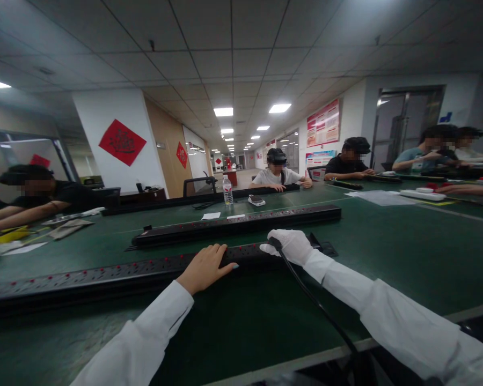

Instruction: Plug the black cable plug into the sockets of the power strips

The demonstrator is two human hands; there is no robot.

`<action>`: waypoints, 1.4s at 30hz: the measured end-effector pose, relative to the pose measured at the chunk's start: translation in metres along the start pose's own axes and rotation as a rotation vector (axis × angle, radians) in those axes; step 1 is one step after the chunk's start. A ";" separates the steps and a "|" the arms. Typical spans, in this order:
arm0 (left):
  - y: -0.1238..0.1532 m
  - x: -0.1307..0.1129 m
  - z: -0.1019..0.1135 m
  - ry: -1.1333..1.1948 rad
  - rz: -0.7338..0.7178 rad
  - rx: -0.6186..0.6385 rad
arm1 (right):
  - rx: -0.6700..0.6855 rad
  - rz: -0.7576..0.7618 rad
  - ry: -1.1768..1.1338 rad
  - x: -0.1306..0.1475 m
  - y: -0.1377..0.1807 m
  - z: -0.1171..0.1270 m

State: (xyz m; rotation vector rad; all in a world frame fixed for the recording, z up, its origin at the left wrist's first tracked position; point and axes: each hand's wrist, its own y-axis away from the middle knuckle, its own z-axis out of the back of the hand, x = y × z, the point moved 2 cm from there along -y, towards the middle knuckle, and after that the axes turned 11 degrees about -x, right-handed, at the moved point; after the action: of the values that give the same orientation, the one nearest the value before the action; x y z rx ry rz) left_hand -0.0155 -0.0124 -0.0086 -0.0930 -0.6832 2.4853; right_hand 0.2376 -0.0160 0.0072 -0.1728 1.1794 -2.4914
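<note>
A long black power strip (pixel 145 268) with outlets and red dots along its top lies across the table in front of me. My left hand (pixel 207 266), bare, rests on the strip right of its middle, fingers together over the top and thumb stretched along the near side. In a white glove, my right hand (pixel 292 245) is closed around a black plug (pixel 275 244) at the strip's right part. Whether the plug sits in an outlet is hidden. From it a black cable (pixel 317 305) runs down over the table's near edge.
A second black power strip (pixel 241 222) lies parallel behind mine. Beyond it stand a water bottle (pixel 227 190) and a small white-and-dark object (pixel 256 200). Several people sit around the green table (pixel 406 257). Papers (pixel 382 198) lie at the right.
</note>
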 end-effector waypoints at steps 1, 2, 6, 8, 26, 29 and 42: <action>0.000 0.000 0.000 0.001 0.004 0.004 | -0.006 0.005 -0.001 0.000 0.000 0.000; 0.000 0.000 0.001 0.002 0.007 0.008 | -0.014 0.014 -0.001 0.000 -0.001 -0.001; 0.000 -0.001 0.001 -0.006 0.002 0.017 | -0.026 0.022 0.006 0.001 -0.003 -0.004; 0.000 0.000 0.000 -0.018 -0.001 0.009 | -0.015 0.002 -0.016 0.002 -0.003 -0.005; 0.000 0.001 -0.002 -0.012 -0.006 0.012 | -0.032 0.096 -0.229 0.002 -0.001 -0.005; 0.000 0.001 -0.003 -0.019 -0.003 0.002 | -0.016 0.093 -0.223 0.002 -0.001 -0.004; 0.001 0.001 -0.002 -0.011 -0.013 -0.010 | -0.026 0.102 -0.241 0.002 0.000 -0.003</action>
State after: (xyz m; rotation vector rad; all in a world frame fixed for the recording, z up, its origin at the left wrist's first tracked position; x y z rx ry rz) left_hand -0.0167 -0.0112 -0.0103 -0.0787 -0.6984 2.4719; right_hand 0.2347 -0.0146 0.0056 -0.3978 1.0924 -2.2921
